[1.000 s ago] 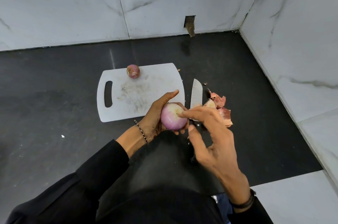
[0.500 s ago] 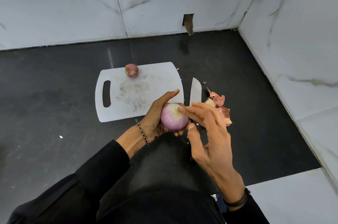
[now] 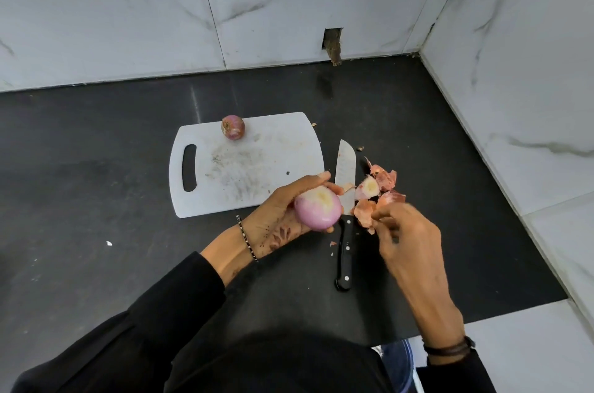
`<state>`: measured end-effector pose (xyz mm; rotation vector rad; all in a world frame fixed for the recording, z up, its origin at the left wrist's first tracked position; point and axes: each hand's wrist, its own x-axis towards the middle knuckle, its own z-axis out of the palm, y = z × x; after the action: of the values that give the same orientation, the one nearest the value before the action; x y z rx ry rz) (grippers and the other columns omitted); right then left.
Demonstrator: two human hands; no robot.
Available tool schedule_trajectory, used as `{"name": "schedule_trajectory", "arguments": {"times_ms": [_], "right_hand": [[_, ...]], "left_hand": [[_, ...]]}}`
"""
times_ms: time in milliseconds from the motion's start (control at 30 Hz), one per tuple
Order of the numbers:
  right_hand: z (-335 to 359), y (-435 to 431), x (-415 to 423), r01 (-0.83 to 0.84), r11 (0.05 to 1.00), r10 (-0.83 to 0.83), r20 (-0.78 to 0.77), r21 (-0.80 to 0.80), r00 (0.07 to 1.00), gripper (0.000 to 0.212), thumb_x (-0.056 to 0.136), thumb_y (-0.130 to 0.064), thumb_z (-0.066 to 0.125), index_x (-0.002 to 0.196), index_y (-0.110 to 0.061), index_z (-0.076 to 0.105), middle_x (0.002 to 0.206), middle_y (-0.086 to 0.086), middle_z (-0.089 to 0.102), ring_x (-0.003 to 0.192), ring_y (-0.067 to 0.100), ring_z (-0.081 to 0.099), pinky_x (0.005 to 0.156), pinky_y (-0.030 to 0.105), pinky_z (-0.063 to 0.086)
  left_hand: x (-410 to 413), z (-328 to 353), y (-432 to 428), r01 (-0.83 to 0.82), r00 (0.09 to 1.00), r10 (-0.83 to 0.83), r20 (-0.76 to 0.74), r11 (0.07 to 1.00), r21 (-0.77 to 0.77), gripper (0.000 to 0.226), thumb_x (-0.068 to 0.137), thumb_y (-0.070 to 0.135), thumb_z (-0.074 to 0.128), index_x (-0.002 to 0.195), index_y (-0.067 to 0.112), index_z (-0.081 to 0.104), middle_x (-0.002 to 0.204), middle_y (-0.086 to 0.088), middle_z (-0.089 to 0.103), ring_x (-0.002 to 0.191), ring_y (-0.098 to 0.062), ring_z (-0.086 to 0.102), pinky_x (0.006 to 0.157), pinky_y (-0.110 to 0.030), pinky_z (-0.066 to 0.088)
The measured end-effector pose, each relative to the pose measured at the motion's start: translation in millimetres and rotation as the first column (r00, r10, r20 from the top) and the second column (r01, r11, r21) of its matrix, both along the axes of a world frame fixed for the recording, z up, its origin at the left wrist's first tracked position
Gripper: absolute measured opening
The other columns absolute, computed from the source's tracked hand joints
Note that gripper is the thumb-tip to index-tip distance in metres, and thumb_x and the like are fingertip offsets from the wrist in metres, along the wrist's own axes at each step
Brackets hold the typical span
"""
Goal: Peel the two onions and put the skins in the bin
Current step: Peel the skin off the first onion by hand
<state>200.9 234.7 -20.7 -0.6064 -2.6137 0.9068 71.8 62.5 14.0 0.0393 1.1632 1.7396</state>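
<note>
The right hand is blurred, so it cannot be told whether its curled fingers pinch anything. Their tips are seen at the near edge of a heap of skins lying on the dark worktop. A knife is laid between the two hands, pointing away from the person, and the middle of its blade is covered by the left fingertips. Something blue at the bottom edge is cut off and cannot be made out. A peeled onion, pale pink with a whitish top, is gripped in the left hand, with fingers and thumb curled round it and its underside hidden in the palm. It is held just above the near right corner of a white cutting board, near the right hand but apart from it. A second onion, with its skin on, is seen at the board's far edge, well apart from both hands.
</note>
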Motion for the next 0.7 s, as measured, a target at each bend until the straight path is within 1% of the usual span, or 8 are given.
{"name": "schedule_trajectory", "arguments": {"times_ms": [67,133,267,333,400,500,633,700], "right_hand": [[0,4,4,0.015,0.998,-0.011,0.066,-0.067,0.998,0.012,0.088,-0.004,0.076,0.096,-0.013,0.076,0.088,-0.003,0.073,0.075,0.009,0.070,0.072,0.026,0.060],[0,4,6,-0.019,1.000,0.019,0.045,0.016,0.999,0.017,0.083,0.001,0.079,0.093,-0.012,0.077,0.093,-0.002,0.073,0.082,0.011,0.070,0.078,0.024,0.058],[7,-1,7,-0.003,0.999,0.004,0.034,-0.036,0.999,0.010,0.090,-0.012,0.075,0.097,-0.019,0.073,0.088,-0.008,0.070,0.078,0.004,0.068,0.071,0.022,0.057],[9,-5,5,0.016,0.999,-0.015,0.021,-0.046,1.000,0.004,0.094,-0.025,0.072,0.098,-0.024,0.070,0.085,-0.014,0.069,0.075,0.002,0.066,0.068,0.027,0.058],[10,-8,3,0.035,0.998,-0.035,0.010,-0.047,0.999,0.007,0.095,-0.033,0.070,0.091,-0.028,0.067,0.079,-0.016,0.066,0.072,0.003,0.065,0.065,0.033,0.057],[11,-8,-1,0.024,1.000,-0.025,-0.023,-0.017,0.999,0.016,0.093,-0.024,0.072,0.081,-0.022,0.061,0.076,-0.011,0.061,0.069,0.008,0.061,0.062,0.037,0.056],[9,-5,-1,-0.023,0.994,0.016,-0.059,-0.106,0.998,0.019,0.092,-0.009,0.073,0.108,-0.017,0.067,0.110,-0.007,0.062,0.092,0.009,0.068,0.067,0.032,0.062],[14,-9,-2,0.003,0.984,-0.023,-0.108,-0.180,0.994,0.017,0.094,-0.019,0.072,0.111,-0.018,0.069,0.104,-0.009,0.069,0.086,0.008,0.071,0.069,0.031,0.062]], "left_hand": [[1,-4,0,0.020,0.999,-0.021,0.024,0.999,0.037,0.048,0.071,0.027,0.083,0.110,0.003,0.068,0.110,-0.013,0.068,0.097,-0.022,0.066,0.083,-0.035,0.059],[0,-9,-2,0.087,0.996,-0.087,-0.003,0.995,0.048,0.063,0.057,0.022,0.092,0.114,0.008,0.070,0.113,-0.015,0.067,0.102,-0.023,0.065,0.090,-0.035,0.056],[6,-9,-5,0.166,0.986,-0.164,-0.041,0.984,0.057,0.057,0.070,-0.004,0.077,0.124,0.006,0.061,0.113,-0.016,0.067,0.108,-0.028,0.064,0.100,-0.039,0.051],[10,-5,-2,0.087,0.995,-0.088,0.041,0.996,0.036,0.045,0.073,-0.006,0.072,0.116,0.000,0.062,0.107,-0.018,0.070,0.101,-0.027,0.069,0.091,-0.036,0.056],[11,-2,1,-0.012,0.975,0.012,0.224,1.000,0.000,0.043,0.077,0.013,0.074,0.113,-0.006,0.061,0.104,-0.024,0.071,0.092,-0.029,0.072,0.083,-0.036,0.060],[7,-1,2,0.039,0.958,-0.012,0.286,0.995,-0.089,0.071,0.079,0.060,0.065,0.115,-0.001,0.064,0.104,-0.019,0.071,0.086,-0.027,0.071,0.080,-0.037,0.059],[4,-3,0,0.032,0.939,0.003,0.343,0.995,-0.095,0.076,0.074,0.075,0.053,0.103,0.007,0.072,0.101,-0.011,0.072,0.080,-0.021,0.067,0.078,-0.034,0.055],[4,-4,-1,0.021,0.929,0.013,0.370,0.996,-0.088,0.074,0.073,0.074,0.056,0.100,0.008,0.073,0.100,-0.009,0.071,0.079,-0.020,0.065,0.078,-0.033,0.054]]}}
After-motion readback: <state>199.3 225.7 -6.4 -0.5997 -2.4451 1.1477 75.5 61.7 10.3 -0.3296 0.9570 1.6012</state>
